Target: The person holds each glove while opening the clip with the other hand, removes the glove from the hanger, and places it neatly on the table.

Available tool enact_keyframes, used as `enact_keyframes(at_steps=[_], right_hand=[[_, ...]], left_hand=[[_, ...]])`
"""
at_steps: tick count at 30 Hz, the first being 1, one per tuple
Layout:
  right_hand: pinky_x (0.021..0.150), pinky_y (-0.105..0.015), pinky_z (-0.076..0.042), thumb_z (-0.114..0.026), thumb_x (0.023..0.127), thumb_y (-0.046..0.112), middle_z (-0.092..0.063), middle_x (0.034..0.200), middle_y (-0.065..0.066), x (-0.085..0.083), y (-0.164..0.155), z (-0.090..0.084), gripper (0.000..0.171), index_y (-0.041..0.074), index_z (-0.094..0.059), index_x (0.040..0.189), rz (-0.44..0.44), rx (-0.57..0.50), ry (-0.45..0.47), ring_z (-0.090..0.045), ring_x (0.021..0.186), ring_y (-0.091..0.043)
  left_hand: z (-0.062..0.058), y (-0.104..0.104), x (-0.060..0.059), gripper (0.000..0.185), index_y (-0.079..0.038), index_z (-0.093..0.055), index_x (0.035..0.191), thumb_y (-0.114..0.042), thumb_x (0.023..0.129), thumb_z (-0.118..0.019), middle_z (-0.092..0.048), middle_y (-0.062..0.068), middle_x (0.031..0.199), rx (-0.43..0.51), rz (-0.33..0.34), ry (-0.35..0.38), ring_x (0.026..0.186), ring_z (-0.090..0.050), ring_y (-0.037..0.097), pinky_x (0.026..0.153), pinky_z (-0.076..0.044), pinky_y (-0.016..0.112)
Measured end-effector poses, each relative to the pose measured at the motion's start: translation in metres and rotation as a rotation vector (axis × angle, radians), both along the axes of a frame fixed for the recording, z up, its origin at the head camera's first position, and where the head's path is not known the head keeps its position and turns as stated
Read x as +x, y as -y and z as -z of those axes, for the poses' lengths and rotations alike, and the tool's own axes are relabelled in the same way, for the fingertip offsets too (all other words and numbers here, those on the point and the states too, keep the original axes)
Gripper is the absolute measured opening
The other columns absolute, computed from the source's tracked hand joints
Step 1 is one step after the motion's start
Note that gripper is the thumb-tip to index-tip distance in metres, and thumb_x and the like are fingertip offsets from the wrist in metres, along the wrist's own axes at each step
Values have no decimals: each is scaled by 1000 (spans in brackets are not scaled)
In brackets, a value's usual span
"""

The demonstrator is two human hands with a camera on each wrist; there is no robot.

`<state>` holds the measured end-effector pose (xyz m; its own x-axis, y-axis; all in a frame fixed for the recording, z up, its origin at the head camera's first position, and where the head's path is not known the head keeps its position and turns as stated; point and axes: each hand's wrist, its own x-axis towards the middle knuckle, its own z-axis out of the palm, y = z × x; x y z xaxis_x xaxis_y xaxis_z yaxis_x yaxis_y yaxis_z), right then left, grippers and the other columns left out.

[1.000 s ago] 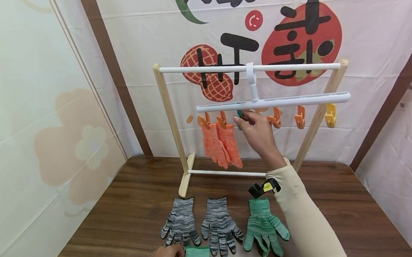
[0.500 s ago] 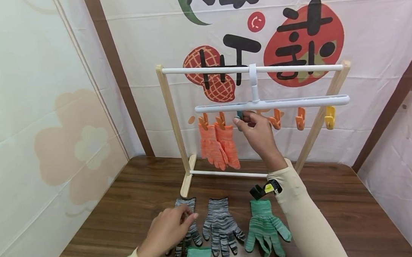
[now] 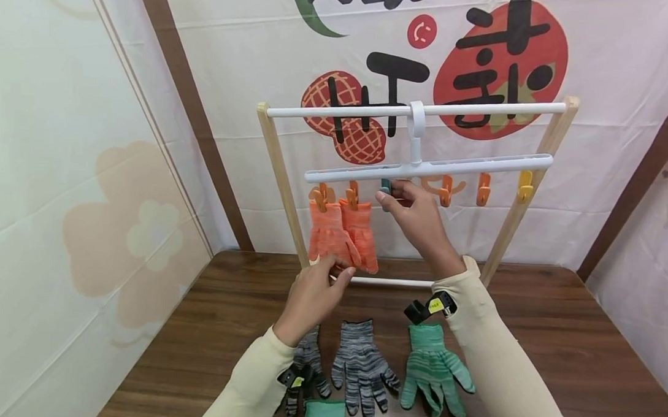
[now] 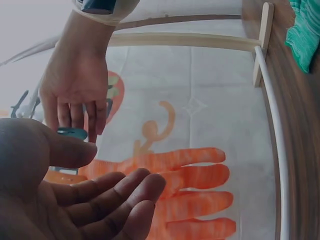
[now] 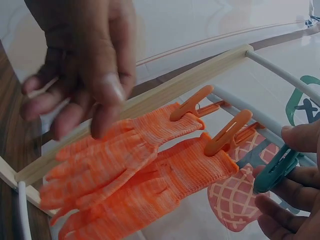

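Our left hand (image 3: 316, 292) hangs in the air with fingers loosely curled and holding nothing, fingertips just at the lower tips of the two orange knit gloves (image 3: 341, 234). Those gloves dangle from orange plastic pegs (image 3: 337, 195) at the left end of the white hanger bar (image 3: 479, 164), close to the pale wooden post (image 3: 282, 182). There is free space under them, down to the thin white bottom rail. Our right hand (image 3: 419, 220) pinches a teal peg (image 3: 387, 187) just right of the gloves, directly under the bar. Further right, three pegs hang bare. On the dark wood-grain table (image 3: 556, 327) lie two grey striped gloves (image 3: 361, 366) and a green one (image 3: 433, 371), flat and apart.
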<state>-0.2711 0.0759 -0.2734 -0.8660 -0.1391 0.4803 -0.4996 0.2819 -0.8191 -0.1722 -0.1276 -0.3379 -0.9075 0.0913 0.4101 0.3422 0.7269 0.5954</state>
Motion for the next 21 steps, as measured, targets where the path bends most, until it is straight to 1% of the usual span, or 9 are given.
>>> enact_keyframes(at_steps=[3, 7, 9, 12, 16, 21], right_hand=[[89, -42, -52, -70, 98, 35, -69, 114, -12, -2, 2, 2, 46, 3, -65, 130, -20, -17, 11, -64, 104, -25], [86, -42, -49, -70, 97, 37, -69, 113, -11, -3, 3, 7, 44, 3, -67, 125, -53, -47, 28, -63, 103, -24], [89, -43, -49, -70, 97, 38, -69, 114, -10, -5, 5, 13, 43, 4, -67, 124, -73, -80, 46, -63, 105, -23], [98, -45, -47, -71, 97, 35, -69, 117, -10, -9, 7, 22, 42, 4, -67, 125, -121, -165, 86, -63, 110, -22], [106, -44, -44, -71, 97, 28, -69, 120, -13, -13, 13, 33, 40, 1, -66, 127, -168, -269, 121, -64, 113, -21], [109, -43, -42, -71, 98, 23, -66, 127, -16, -16, 21, 41, 46, -6, -60, 132, -174, -365, 170, -64, 117, -22]], left_hand=[[-1, -2, -4, 17, -12, -72, 106, -27, 99, -69, -71, -1, 92, 0, 9, -11, 76, -63, 12, 68, -52, 35], [1, -4, -6, 17, -12, -72, 106, -27, 99, -68, -71, -1, 92, 14, 12, 17, 73, -61, 11, 66, -51, 34], [2, -5, -6, 17, -12, -72, 107, -27, 99, -67, -71, -1, 92, 19, 14, 32, 72, -61, 10, 66, -51, 34], [3, -5, -6, 18, -12, -72, 108, -27, 100, -66, -72, -1, 93, 24, 23, 50, 73, -62, 10, 66, -52, 34], [6, -5, -5, 19, -12, -72, 110, -28, 101, -65, -72, -2, 94, 29, 38, 71, 75, -63, 10, 67, -52, 34], [10, -2, -6, 19, -13, -72, 109, -29, 101, -66, -72, -3, 91, 37, 39, 85, 71, -61, 7, 65, -51, 32]])
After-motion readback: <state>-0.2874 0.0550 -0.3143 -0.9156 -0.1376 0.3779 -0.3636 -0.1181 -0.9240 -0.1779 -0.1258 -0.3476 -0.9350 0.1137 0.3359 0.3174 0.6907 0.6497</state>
